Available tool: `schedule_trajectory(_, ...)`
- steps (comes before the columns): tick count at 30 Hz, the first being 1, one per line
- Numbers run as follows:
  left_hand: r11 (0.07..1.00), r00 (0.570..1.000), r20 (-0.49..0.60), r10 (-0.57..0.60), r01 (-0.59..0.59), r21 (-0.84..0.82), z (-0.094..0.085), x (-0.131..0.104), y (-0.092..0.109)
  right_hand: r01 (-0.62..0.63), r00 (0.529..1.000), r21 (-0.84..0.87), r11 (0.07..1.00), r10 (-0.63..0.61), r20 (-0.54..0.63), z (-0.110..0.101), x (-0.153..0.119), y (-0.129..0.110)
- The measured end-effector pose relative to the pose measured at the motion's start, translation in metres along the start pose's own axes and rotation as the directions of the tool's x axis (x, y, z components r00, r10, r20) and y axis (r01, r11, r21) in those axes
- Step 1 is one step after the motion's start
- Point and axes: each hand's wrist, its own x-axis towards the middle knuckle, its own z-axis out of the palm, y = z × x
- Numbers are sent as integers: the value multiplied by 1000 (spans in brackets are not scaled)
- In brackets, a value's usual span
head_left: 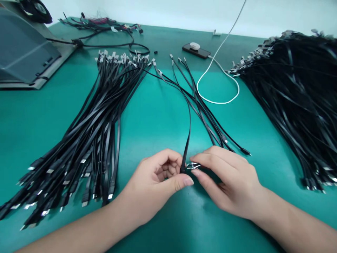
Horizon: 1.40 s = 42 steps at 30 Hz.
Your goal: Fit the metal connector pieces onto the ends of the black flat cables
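Left hand, half-curled, grips black cable; right hand pinches metal piece.

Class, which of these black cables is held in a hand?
The single cable gripped at its near end by the left hand; the other black cables lie on the green table.

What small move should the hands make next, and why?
Probably ease the small shiny piece in the right hand gently toward the thick end of the black cable, keeping the two lined up. The left hand steadies the cable by that end, and the right pinches the piece close beside it; whether they touch, I can't tell.
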Motion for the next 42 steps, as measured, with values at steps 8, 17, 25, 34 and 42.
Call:
schedule_trajectory(8,1000,1000,9,19,-19,2,1,0,1,-12,999,30,999,11,32,1,-1,-1)
schedule_trajectory(17,998,999,-4,35,-34,61,0,0,-1,8,998,-33,999,-5,68,-2,0,-1)
schedule_trajectory(25,992,999,-4,51,-50,119,1,1,-1,12,993,-72,997,-4,120,-8,1,-3)
schedule_trajectory(34,989,998,6,66,-66,129,0,-1,-4,-24,995,44,999,28,-96,-13,4,2)
schedule_trajectory(42,847,945,173,279,-327,420,-5,-5,-4,-124,987,123,985,109,121,-2,5,4)
